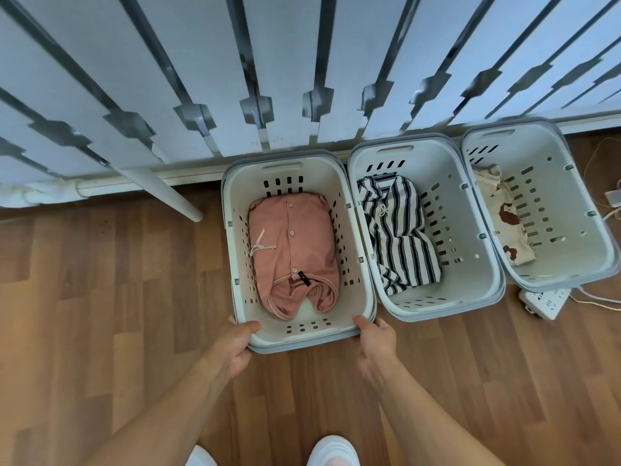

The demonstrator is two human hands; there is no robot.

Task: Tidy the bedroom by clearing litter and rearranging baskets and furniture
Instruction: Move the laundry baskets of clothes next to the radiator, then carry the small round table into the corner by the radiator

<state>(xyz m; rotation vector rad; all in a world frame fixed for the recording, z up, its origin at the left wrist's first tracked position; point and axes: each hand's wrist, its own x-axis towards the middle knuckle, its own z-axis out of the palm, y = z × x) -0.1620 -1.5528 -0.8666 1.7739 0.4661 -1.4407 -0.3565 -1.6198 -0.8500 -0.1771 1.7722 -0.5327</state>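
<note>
We see three white baskets in a row on the wood floor (pixel 100 297), running from the middle of the frame to the right edge. The left basket (pixel 359 287) sits in the middle of the frame, and both hands are on its near rim. The left hand (pixel 237 344) grips the near left corner, with the thumb hooked over the rim and the fingers under the edge. The right hand (pixel 373 344) grips the near right corner the same way, thumb on top. Inside this basket lies a pink top (pixel 292 250) with small buttons and a little bow. The middle basket (pixel 470 264) is just beside it, and their sides look like they touch, though we cannot be sure. It holds a striped cloth (pixel 400 237) in dark and cream lines. The right basket (pixel 578 210) sits near the right edge of the frame and holds a cream cloth (pixel 504 223) with brown shapes on it. Behind the baskets, across the top of the frame, stands a white slatted panel (pixel 201 62). A white pole (pixel 161 186) leans down from it at the left. At the lower right of the baskets lies a white power strip (pixel 544 299) with thin cords (pixel 598 297) on the floor. At the bottom of the frame we see the tips of two white shoes (pixel 332 449).
</note>
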